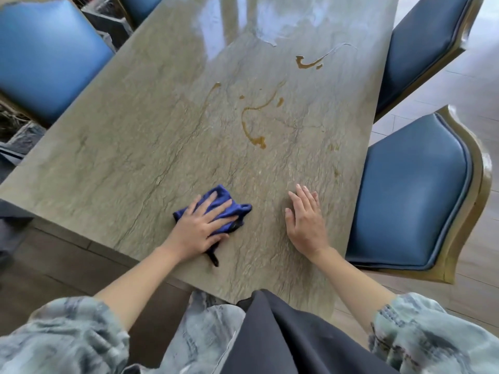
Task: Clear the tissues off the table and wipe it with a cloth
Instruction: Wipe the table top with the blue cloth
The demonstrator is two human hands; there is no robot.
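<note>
A crumpled blue cloth [232, 209] lies on the grey-green stone table [129, 136] near its front edge. My left hand [201, 228] presses flat on top of the cloth, fingers spread, covering most of it. My right hand [305, 220] rests flat on the bare tabletop to the right of the cloth, fingers together, holding nothing. Brown liquid streaks [256, 122] curl across the middle of the table, with another brown streak [307, 62] farther back on the right. No tissues are visible on the table.
Two blue padded chairs stand along the right side, one close [410, 195] and one farther back [424, 44]. Another blue chair [46, 58] stands at the left. A glossy wet patch [270, 20] shines at the table's far end.
</note>
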